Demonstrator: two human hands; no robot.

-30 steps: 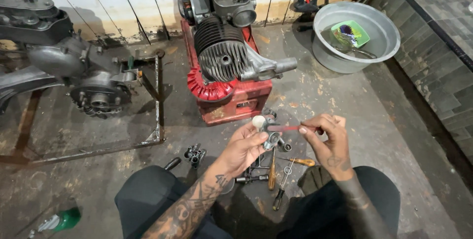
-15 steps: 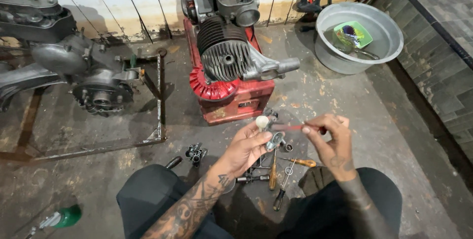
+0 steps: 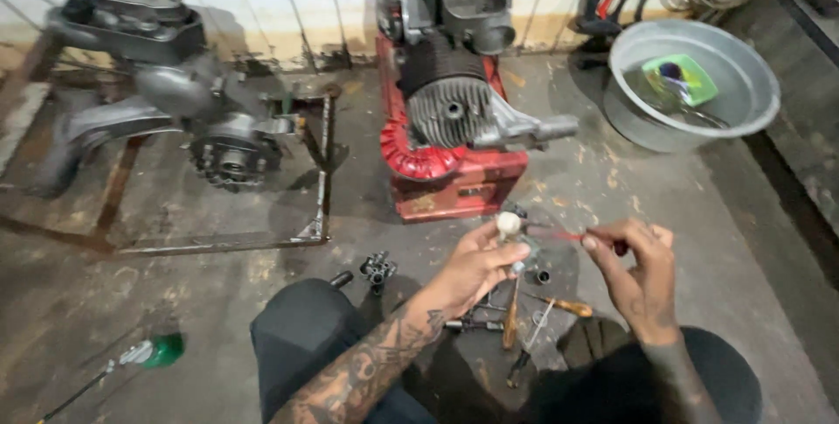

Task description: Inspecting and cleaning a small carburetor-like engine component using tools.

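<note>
My left hand (image 3: 476, 268) holds a small pale round part (image 3: 509, 224) between thumb and fingers, above the concrete floor. My right hand (image 3: 636, 274) grips a thin red-handled tool (image 3: 572, 236) whose tip points left at that part. Below the hands lie several small tools, among them a wooden-handled screwdriver (image 3: 511, 323) and another orange-handled one (image 3: 566, 306). In front of me stands a finned engine (image 3: 454, 109) on a red box (image 3: 459, 188).
A second grey engine (image 3: 175, 100) sits on a metal frame (image 3: 315, 214) at the left. A grey basin (image 3: 695, 83) with a green container stands back right. A small black part (image 3: 377, 268) lies near my knee; a green-handled tool (image 3: 153, 352) lies lower left.
The view has shifted slightly; both hands stay close together at the pale part, the right hand's tool still pointing at it.
</note>
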